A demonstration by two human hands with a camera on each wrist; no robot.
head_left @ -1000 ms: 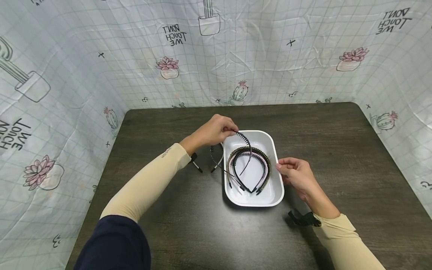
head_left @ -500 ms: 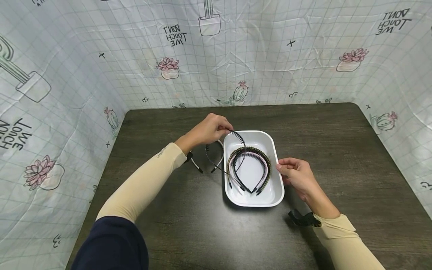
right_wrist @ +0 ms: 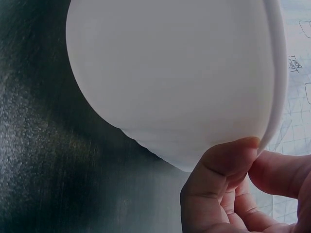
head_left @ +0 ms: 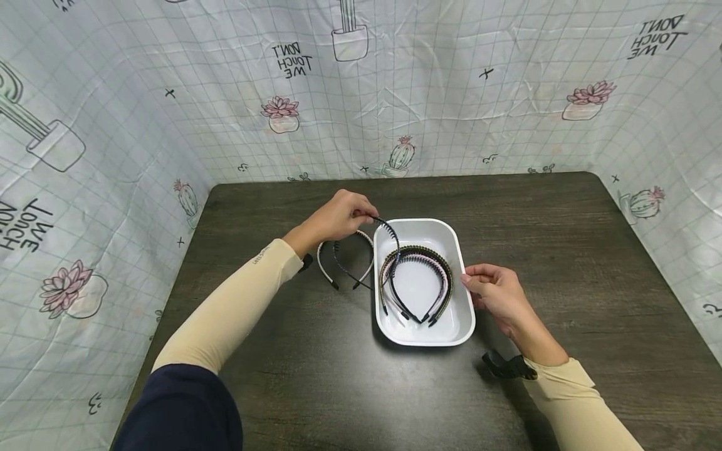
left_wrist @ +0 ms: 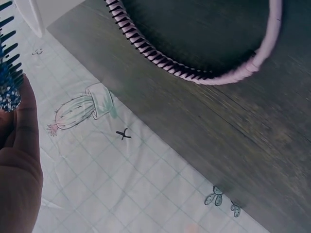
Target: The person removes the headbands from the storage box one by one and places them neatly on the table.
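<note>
My left hand [head_left: 343, 215] pinches a dark toothed headband [head_left: 397, 243] by the top of its arch. It hangs across the left rim of a white tray [head_left: 427, 343]. In the left wrist view this headband shows blue glitter [left_wrist: 9, 97] and black teeth. Inside the tray lie several nested headbands [head_left: 450, 285], black, pink and gold-flecked. A pale pink headband [head_left: 323, 268] rests on the table left of the tray, partly behind the held one. My right hand [head_left: 497, 291] grips the tray's right rim between thumb and fingers, as the right wrist view also shows.
The dark wood table [head_left: 316, 376] extends around the tray. A white cloth [head_left: 451, 94] printed with cacti hangs behind it and along both sides. A black strap [head_left: 507, 365] sits on the right wrist.
My left hand has moved left with the dark headband, which now hangs more over the tray's left rim. More of the pale pink headband shows. The right hand and tray stay put.
</note>
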